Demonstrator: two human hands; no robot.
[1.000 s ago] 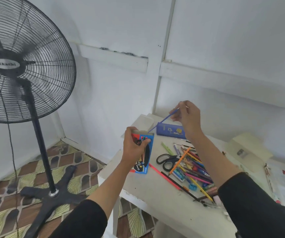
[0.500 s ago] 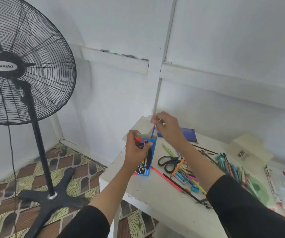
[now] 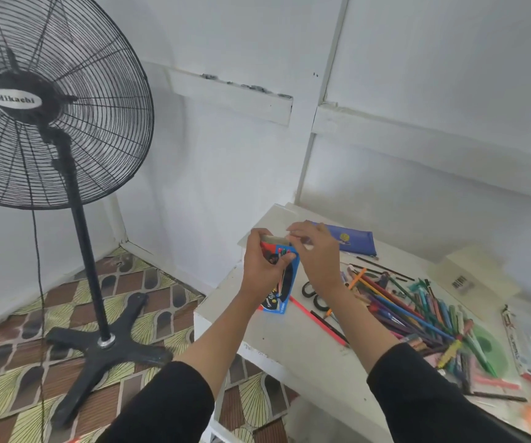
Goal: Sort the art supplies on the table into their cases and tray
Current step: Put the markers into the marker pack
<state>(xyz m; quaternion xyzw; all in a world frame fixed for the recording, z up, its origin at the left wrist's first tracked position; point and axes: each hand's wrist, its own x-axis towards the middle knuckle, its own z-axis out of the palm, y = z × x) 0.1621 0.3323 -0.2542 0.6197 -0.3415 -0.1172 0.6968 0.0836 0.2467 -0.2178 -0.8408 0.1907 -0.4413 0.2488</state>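
Pencil box [image 3: 282, 294], blue, held upright over the table's [image 3: 289, 343] left end, L hand [image 3: 262, 270] wrapped round it w/ thumb across front, R hand [image 3: 317, 255] at its open top, fingers curled, can't tell if pinching anything, loose pencils [image 3: 417, 314] + scissors [image 3: 313, 295] just to R

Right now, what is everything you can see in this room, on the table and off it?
Pencil box: one, blue and red, at the table's left end.
Pouch: one, blue, table's far edge.
Scissors: one pair, black handles, mid-table, partly hidden.
Pencils and pens: many, mixed colours, heaped right of the scissors.
Red pencil: one, lying alone nearer the front edge.
Carton: one, cream, barcoded, far right.
Table: one, white, in the corner.
Fan: one, black, standing on the left.
Floor: brown and green pattern.
Left hand: grips the pencil box.
Right hand: at the box's open top; what it holds is unclear.
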